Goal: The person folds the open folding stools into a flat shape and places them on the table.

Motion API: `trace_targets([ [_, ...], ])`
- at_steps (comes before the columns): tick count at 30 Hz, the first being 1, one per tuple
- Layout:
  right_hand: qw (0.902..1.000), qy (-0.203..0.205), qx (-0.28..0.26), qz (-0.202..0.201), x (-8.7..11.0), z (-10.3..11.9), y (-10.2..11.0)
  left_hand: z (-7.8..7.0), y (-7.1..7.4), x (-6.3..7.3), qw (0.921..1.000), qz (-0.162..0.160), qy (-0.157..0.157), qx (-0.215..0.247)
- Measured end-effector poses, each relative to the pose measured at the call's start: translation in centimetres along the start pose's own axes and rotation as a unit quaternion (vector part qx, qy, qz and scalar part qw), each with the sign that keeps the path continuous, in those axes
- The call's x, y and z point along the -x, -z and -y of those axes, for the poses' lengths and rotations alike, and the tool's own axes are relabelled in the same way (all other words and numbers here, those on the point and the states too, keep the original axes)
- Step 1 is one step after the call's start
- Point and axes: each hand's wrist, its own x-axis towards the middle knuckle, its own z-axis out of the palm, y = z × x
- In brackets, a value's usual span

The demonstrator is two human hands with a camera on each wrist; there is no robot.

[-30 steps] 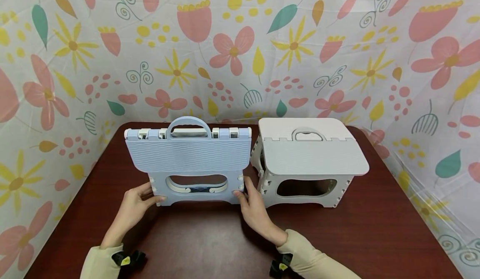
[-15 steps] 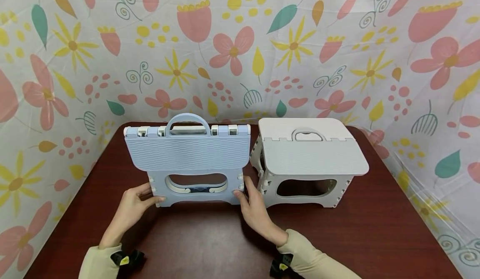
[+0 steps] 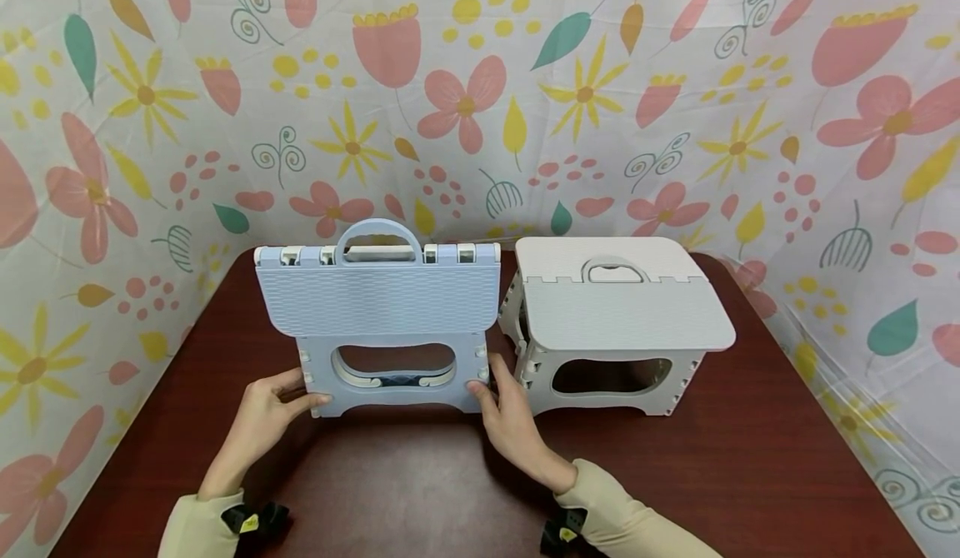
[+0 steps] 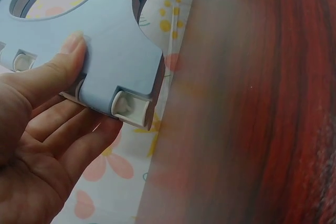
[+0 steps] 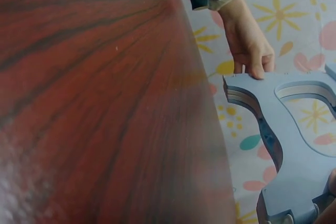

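Observation:
A light blue folding stool [image 3: 378, 300] stands partly folded on the table, its top bent over at the hinge and its carrying handle [image 3: 378, 226] pointing up. My left hand [image 3: 258, 420] pinches the lower left edge of the front leg panel. The left wrist view shows that thumb [image 4: 68, 59] flat on the panel, with the fingers behind the edge. At the lower right edge, my right hand [image 3: 513, 429] grips the same panel, thumb in front. Only a bit of the right hand shows in the right wrist view. The stool's rear legs are mostly hidden.
A white folding stool [image 3: 615, 316] stands unfolded close to the right of the blue one. Both are on a dark red-brown wooden table [image 3: 405, 491]. Behind and at the sides hangs a flower-print cloth [image 3: 465, 166]. Black bands [image 3: 255, 520] are on both wrists.
The blue stool's top edge and handle have risen a little, and its hanging top panel has shifted slightly upward. Both hands keep nearly the same place and grip. The white stool stays put.

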Motion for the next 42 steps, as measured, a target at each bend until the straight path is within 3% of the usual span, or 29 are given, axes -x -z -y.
trace_targets([
  [13, 0.9999, 0.009, 0.005, -0.005, 0.03, 0.02, -0.05, 0.19, -0.27, 0.23, 0.9998, -0.015, 0.005, -0.012],
  [18, 0.9996, 0.021, 0.016, -0.01, 0.0, -0.11, -0.09, 0.13, -0.27, 0.11, 0.9999, -0.013, 0.003, -0.002],
  [25, 0.9988, 0.031, 0.031, -0.022, 0.09, -0.48, -0.34, 0.28, -0.33, 0.28, 0.9997, -0.007, 0.011, -0.022],
  [35, 0.9986, 0.035, 0.032, -0.022, 0.01, -0.43, -0.32, 0.28, -0.3, 0.21, 0.9998, -0.01, -0.002, -0.017],
  [42, 0.9989, 0.024, 0.036, -0.017, 0.06, -0.57, -0.37, 0.18, -0.22, 0.36, 0.9994, 0.002, 0.023, -0.025],
])
